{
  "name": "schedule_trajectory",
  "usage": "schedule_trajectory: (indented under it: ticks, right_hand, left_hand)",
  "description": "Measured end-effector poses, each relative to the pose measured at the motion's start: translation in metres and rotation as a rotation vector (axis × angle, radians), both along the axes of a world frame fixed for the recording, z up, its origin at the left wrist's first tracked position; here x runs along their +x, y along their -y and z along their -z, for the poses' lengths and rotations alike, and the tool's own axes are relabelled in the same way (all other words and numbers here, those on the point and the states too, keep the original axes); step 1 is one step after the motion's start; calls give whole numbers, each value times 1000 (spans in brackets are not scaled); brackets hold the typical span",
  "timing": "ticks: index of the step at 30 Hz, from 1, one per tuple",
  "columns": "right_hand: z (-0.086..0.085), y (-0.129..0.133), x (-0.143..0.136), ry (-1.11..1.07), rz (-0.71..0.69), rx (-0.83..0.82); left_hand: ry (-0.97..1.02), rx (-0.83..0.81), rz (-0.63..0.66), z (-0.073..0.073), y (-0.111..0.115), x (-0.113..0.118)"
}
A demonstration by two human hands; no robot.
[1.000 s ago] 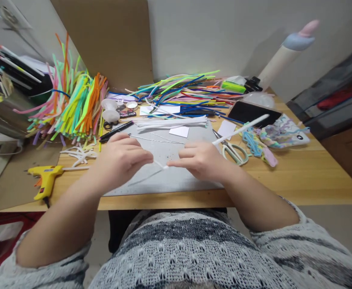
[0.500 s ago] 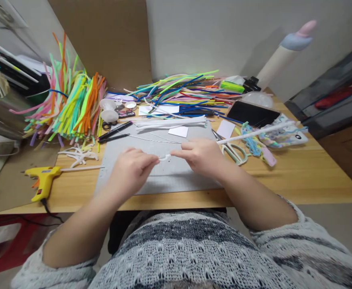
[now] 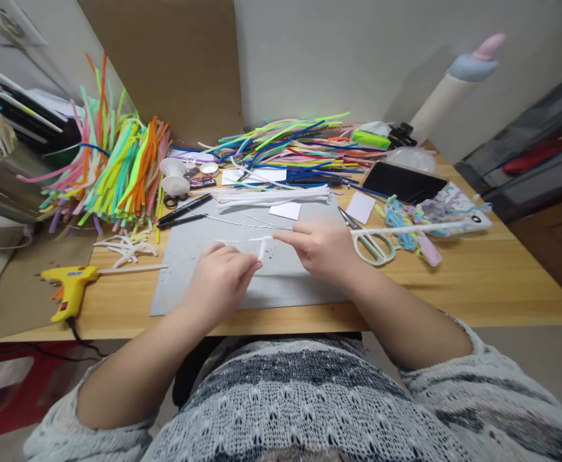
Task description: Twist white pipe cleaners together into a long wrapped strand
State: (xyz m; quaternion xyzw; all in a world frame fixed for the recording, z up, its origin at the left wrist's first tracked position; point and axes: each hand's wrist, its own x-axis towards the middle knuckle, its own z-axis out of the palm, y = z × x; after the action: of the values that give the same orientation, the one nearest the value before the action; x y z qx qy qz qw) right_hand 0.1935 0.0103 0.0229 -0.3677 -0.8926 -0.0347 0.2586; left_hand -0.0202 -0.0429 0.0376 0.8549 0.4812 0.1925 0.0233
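A long white pipe cleaner [image 3: 416, 229] runs through my right hand [image 3: 326, 250] and sticks out far to the right, above the scissors [image 3: 374, 248]. My right hand is closed around it, thumb and index finger pinching near the bent white end. That end makes a sharp corner between my hands and drops toward my left hand [image 3: 226, 273], whose fingertips pinch its tip. Both hands hover over the grey cutting mat [image 3: 281, 294]. Thin metal wires [image 3: 242, 224] lie on the mat behind them.
Left of the mat lie a yellow glue gun [image 3: 70, 285] and short white pipe cleaner pieces [image 3: 126, 247]. Bundled colourful pipe cleaners [image 3: 122, 173] stand behind. White pipe cleaners [image 3: 271, 197], black pens [image 3: 185, 210] and a phone [image 3: 403, 181] lie farther back.
My left hand has moved slightly right and toward me, and the pipe cleaner's end is now bent into a clearer corner. The long right part has swung lower, across the scissors' handles.
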Motion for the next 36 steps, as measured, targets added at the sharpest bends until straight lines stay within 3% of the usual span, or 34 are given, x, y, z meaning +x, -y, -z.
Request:
schedule_trajectory:
  ticks: [4,7,9,11,13,15,17,19,22,24,27,30,33,36]
  right_hand:
    - [-5,-1,3,73,-266,-48]
    - [-12,0,3,-102,-456,-123]
    - [-13,2,3,-257,-424,-150]
    - [-12,3,2,-335,-283,-125]
    - [-7,3,1,-283,-127,-72]
    - [-3,2,0,-151,-33,-27]
    - [-2,1,1,-26,-39,-16]
    - [-3,0,2,46,-151,-40]
    - [-10,0,4,-2,-411,-130]
    - [-14,1,5,-137,-500,-188]
    - [-14,2,4,-334,-390,-187]
    - [-8,2,2,-302,-146,-85]
    - [-3,1,1,-96,-20,-26]
    - [-6,1,3,48,-123,-56]
  left_hand:
    - [-47,157,79,-30,-17,-26]
    - [49,95,84,-27,-33,-38]
    - [96,11,75,-14,-35,-35]
    - [111,-58,87,0,-27,-24]
    - [68,-55,116,7,-15,-13]
    - [-26,36,109,4,-6,-8]
    - [-108,141,95,-9,-3,-12]
    - [-123,185,116,-23,-10,-22]
    - [-40,94,164,-33,-26,-36]
    - [50,-24,181,-27,-33,-39]
    - [174,-146,155,-6,-31,-29]
    - [117,-145,132,8,-18,-17]
    - [-64,13,128,-1,-9,-15]
    - [-148,115,193,-23,-12,-26]
